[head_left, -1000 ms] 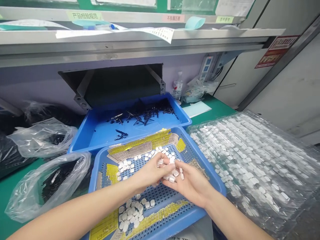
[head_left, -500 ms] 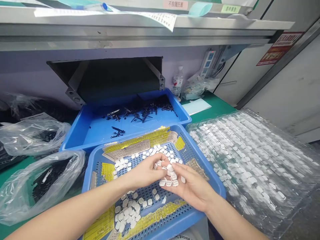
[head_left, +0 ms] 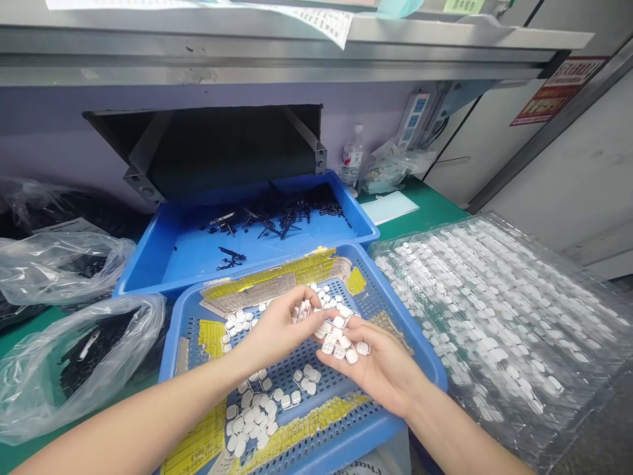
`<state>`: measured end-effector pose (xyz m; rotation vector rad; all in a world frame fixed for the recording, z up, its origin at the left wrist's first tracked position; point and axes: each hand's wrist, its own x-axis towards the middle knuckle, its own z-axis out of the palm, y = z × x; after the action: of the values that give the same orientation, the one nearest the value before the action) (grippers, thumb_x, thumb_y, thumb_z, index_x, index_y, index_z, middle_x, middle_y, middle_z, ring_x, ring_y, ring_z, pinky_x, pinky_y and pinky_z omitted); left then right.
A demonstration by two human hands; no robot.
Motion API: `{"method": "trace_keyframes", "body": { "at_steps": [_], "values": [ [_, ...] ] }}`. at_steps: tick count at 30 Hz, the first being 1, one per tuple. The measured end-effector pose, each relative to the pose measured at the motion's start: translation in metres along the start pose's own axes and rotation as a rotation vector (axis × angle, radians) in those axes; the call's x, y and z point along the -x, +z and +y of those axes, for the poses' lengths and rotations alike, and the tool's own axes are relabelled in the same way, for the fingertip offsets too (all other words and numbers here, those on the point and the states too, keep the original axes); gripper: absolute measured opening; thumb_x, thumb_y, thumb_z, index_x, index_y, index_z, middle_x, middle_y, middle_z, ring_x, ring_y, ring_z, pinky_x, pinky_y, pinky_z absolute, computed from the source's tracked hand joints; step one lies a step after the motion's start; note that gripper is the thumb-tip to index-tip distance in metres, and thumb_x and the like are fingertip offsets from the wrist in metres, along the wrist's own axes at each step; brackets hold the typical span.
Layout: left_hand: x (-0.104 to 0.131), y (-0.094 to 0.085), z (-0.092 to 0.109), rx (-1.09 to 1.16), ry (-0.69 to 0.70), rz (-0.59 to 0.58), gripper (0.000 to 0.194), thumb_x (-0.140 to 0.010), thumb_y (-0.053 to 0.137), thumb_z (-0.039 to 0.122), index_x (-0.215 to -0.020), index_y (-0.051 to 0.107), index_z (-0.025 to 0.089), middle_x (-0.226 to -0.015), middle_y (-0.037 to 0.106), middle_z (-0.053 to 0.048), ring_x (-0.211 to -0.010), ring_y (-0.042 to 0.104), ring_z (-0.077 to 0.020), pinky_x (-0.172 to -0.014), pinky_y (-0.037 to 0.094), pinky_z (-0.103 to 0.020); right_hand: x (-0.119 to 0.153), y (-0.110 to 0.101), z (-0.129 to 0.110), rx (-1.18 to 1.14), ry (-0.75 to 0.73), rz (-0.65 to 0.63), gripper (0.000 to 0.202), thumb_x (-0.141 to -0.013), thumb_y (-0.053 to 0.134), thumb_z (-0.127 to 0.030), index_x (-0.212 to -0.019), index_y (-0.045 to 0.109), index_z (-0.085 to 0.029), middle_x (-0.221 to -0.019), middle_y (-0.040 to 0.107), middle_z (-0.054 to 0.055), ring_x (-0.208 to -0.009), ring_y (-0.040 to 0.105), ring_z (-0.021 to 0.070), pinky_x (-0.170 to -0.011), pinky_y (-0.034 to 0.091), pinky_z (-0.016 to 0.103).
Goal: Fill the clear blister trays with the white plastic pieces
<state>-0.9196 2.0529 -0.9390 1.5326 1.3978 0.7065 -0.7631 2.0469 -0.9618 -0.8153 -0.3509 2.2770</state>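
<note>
Over a blue perforated basket (head_left: 430, 356), my two hands meet near its middle. My left hand (head_left: 289, 323) curls round several small white square pieces, its thumb reaching toward the other palm. Palm up, my right hand (head_left: 376, 359) cups a loose heap of white pieces (head_left: 339, 340). More of the same pieces lie in the basket: a large pile (head_left: 252, 419) at the near left, a cluster (head_left: 240, 323) at the far left and others behind my hands. Yellow and brown paper labels line the basket walls.
A blue tray (head_left: 188, 264) with black parts stands behind the basket. Clear trays (head_left: 494, 316) of white pieces are stacked right. Plastic bags (head_left: 148, 330) with black parts lie left. A bottle (head_left: 352, 158) stands at the back, beneath a metal shelf (head_left: 247, 53).
My left hand has shifted slightly left and up, with white pieces showing inside its fingers. The heap on my right palm is rearranged. More pieces lie together in the basket's middle. The view has tilted slightly.
</note>
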Motion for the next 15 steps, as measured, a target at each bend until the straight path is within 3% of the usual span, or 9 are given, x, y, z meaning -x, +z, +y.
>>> {"method": "trace_keyframes", "body": {
  "at_steps": [4,8,15],
  "values": [
    [0.0031,0.0000,-0.0011,-0.201,0.122,-0.055,0.016,-0.071,0.053,0.035,-0.076,0.050,0.020,-0.070,0.052,0.003,-0.063,0.046,-0.0109,-0.058,0.035,-0.023,0.0000,0.0010,-0.0006,0.011,-0.021,-0.028,0.031,-0.067,0.043,-0.005,-0.095,0.055,-0.014,-0.094,0.058,0.008,-0.086,0.054,0.0152,-0.081,0.041,0.035],
    [0.0052,-0.0002,-0.0041,-0.281,0.218,-0.138,0.038,-0.060,0.063,0.044,-0.088,0.050,0.022,-0.090,0.056,0.000,-0.072,0.048,-0.0136,-0.063,0.038,-0.025,0.0007,0.0032,-0.0012,0.061,-0.044,-0.046,0.026,-0.069,0.049,-0.011,-0.094,0.055,-0.014,-0.094,0.057,0.008,-0.083,0.053,0.0152,-0.070,0.043,0.028],
    [0.0071,-0.0010,-0.0053,-0.408,0.292,-0.127,0.019,-0.071,0.057,0.031,-0.085,0.048,0.022,-0.091,0.056,0.002,-0.071,0.047,-0.0116,-0.062,0.037,-0.023,0.0009,0.0044,-0.0005,0.111,-0.048,-0.061,0.033,-0.064,0.052,-0.005,-0.095,0.055,-0.016,-0.093,0.058,0.005,-0.087,0.053,0.0124,-0.083,0.037,0.029]
  ]
}}
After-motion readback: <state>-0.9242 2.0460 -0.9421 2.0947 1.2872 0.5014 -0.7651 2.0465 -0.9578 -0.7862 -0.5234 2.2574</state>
